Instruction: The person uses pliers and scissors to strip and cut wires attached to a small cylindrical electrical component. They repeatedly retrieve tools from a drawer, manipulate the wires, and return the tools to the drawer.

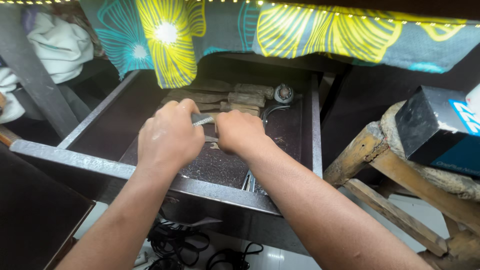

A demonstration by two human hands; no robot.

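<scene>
Head view: both hands inside an open metal drawer (75,152), which is pulled out from under a counter draped with a flowered cloth (320,30). Left hand (169,136) curled over one end of a small flat metal tool (202,120), fingers clenched on it; right hand (240,132) closed on the other end, a thin metal tip showing between the two hands. Tool sits above the drawer floor, near the middle, just in front of a row of worn wooden handles (235,96) at the back. Round metal part (284,93) and a bent steel bar (270,111) lie beside the right hand. Judgement: a good grip keeps both wrists low and steady, pulls along the tool's length rather than twisting, and keeps knuckles off the drawer's front edge. Wooden stool (395,200) with a dark box (430,125) stands at right; black cables (175,240) on the floor below.
</scene>
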